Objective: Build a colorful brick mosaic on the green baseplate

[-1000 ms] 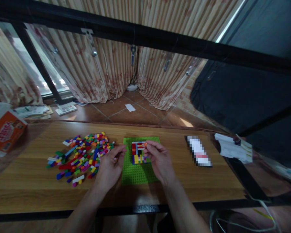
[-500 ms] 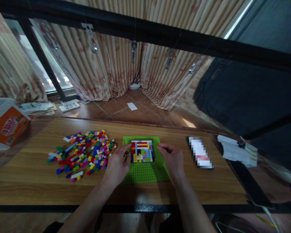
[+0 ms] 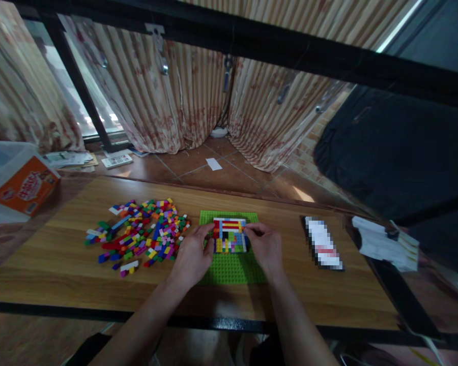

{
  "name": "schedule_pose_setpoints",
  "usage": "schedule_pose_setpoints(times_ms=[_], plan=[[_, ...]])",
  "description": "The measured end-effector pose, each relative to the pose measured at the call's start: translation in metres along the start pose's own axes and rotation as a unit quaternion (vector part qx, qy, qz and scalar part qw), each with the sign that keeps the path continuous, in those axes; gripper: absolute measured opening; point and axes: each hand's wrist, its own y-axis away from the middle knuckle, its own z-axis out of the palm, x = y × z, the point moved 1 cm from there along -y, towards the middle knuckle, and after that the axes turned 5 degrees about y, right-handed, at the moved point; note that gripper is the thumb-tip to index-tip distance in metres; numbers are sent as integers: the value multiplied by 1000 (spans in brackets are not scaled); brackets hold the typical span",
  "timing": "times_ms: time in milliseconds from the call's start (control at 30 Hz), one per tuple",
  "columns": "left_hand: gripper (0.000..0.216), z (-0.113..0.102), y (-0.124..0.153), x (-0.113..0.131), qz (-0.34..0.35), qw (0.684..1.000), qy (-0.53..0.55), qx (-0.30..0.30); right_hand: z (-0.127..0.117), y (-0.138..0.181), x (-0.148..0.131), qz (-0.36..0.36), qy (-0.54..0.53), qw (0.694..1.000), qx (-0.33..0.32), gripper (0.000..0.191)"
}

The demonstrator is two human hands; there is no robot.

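A square build of colourful toy bricks sits on a green studded baseplate. At its left side is my left hand, with thumb and index finger curled against the build's edge. My right hand is at the build's upper right corner, fingertips pinched together on a small orange toy brick. The brick is mostly hidden by the fingers; whether it is pressed onto the build I cannot tell. Left of the baseplate lies a loose heap of mixed toy bricks.
A phone with a blurred screen lies on the wooden table at right. Beyond it are white papers and a dark flat object. A clear plastic tub with an orange label stands at far left. A black bar crosses above.
My right hand has moved left with the small orange brick, from beside the build to its upper right corner. My left hand stays by the build's left edge. The view has shifted slightly.
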Motion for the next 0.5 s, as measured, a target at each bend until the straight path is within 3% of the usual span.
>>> schedule_pose_setpoints(times_ms=[233,500], plan=[[38,1,2,2,-7,1000,4,-7,0,-1,6,0,-29,1000,-7,24],[39,3,3,2,-19,1000,9,-13,5,-6,18,51,-106,993,-13,31]])
